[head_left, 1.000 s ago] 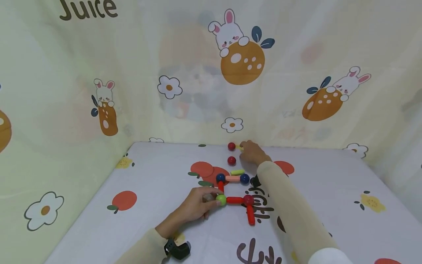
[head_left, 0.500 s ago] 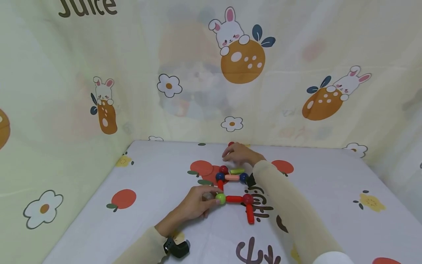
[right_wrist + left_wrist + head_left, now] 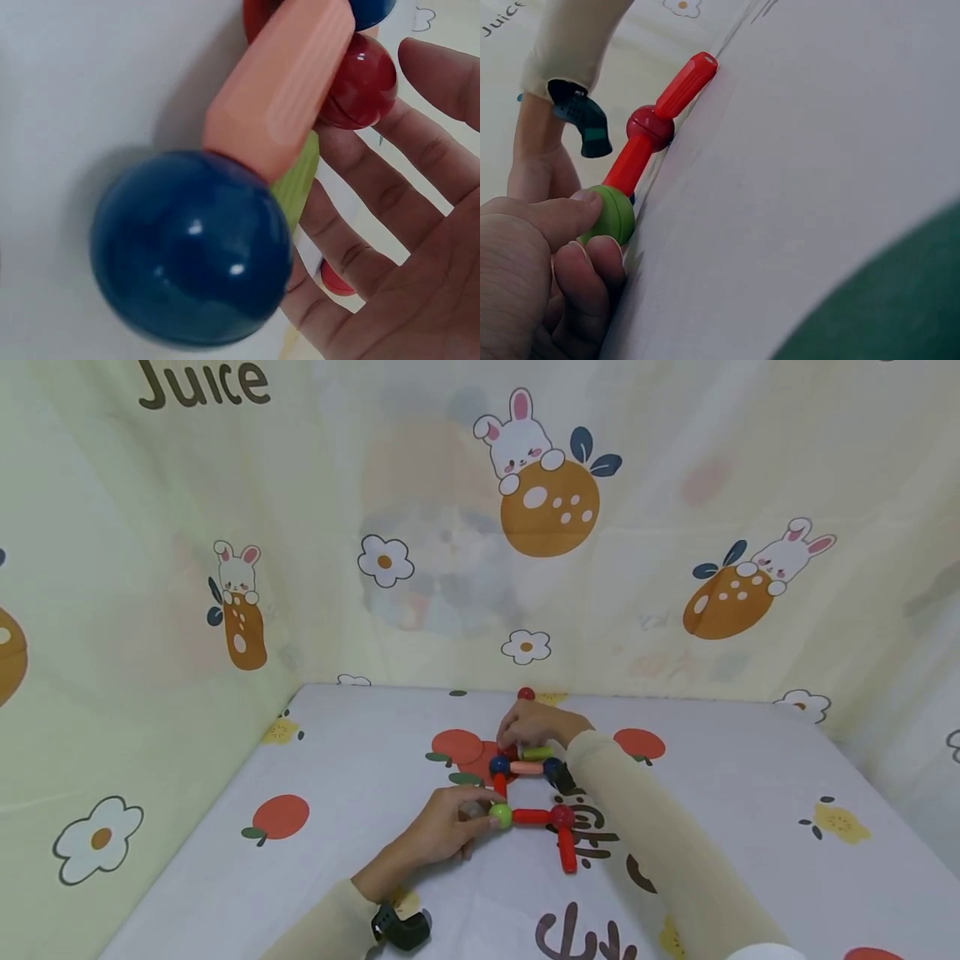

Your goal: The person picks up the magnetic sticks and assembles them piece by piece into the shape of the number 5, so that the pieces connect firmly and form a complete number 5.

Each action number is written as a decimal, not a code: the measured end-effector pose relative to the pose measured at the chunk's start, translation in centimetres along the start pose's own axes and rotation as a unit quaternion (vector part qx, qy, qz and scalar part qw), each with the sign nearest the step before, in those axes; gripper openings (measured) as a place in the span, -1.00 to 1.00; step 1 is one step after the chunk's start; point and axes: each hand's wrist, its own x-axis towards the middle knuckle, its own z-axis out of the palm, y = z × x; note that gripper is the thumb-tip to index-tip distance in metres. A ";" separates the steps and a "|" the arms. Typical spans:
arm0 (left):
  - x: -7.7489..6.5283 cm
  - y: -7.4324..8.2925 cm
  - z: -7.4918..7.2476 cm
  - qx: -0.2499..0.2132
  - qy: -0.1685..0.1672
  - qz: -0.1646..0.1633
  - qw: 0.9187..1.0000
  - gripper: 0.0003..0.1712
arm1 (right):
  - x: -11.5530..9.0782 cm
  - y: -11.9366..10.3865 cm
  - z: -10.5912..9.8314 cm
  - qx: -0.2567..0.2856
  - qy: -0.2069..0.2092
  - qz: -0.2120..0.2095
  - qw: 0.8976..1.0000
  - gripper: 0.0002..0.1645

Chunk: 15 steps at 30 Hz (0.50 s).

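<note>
My left hand (image 3: 446,825) pinches a green ball (image 3: 611,216) between thumb and fingers. The ball is the corner of a joined ball-and-rod figure. One red rod (image 3: 531,817) runs from it to a red ball (image 3: 562,816) bearing another red rod (image 3: 567,850). A further red rod (image 3: 500,787) leads away to a blue ball (image 3: 499,766), a pink rod (image 3: 527,768) and a second blue ball (image 3: 191,247). Behind these, my right hand (image 3: 543,725) has its fingers against a loose red ball (image 3: 364,82), thumb apart from it.
A yellow-green rod (image 3: 537,752) lies just behind the pink one. Another red ball (image 3: 526,693) sits at the table's back edge, before the printed curtain (image 3: 450,602). The white tablecloth (image 3: 262,893) carries fruit prints.
My right hand has moved from the back edge toward the figure. The nearer loose red ball has come forward and left, beside the blue ball. My left hand keeps its hold.
</note>
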 end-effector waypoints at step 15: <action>0.0 0.1 0.2 0.005 0.003 0.003 1.000 -0.66 | -1.4 -0.1 0.6 -0.022 0.005 0.023 0.999 -0.87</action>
